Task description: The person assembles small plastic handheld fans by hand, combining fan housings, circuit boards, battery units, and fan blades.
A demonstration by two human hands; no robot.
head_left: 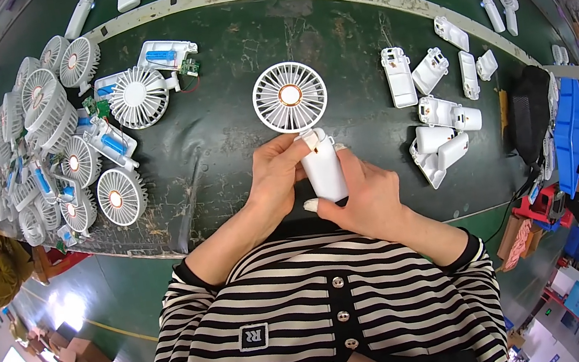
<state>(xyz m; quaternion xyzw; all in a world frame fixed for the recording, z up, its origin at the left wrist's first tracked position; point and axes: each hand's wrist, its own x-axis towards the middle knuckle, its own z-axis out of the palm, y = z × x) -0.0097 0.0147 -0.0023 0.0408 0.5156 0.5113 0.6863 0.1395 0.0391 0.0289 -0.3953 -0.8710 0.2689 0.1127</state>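
Observation:
A white handheld fan lies in front of me, its round fan head (pixel 279 111) pointing away and its white handle (pixel 326 175) toward my body. My left hand (pixel 276 179) grips the handle's upper end at the neck, thumb on top. On the other side, my right hand (pixel 370 191) is closed round the handle, with the thumb near its bottom end and a finger along its right edge. White covers show on some of my fingertips. The underside of the handle and my curled fingers beneath it are hidden.
Many white fan heads (pixel 122 196) are heaped at the left, some with opened handles showing blue batteries (pixel 160 56) and green circuit boards (pixel 189 67). Several white handle shells (pixel 399 78) lie at the right. A black bag (pixel 529 107) sits at the table's right edge. Other people are around.

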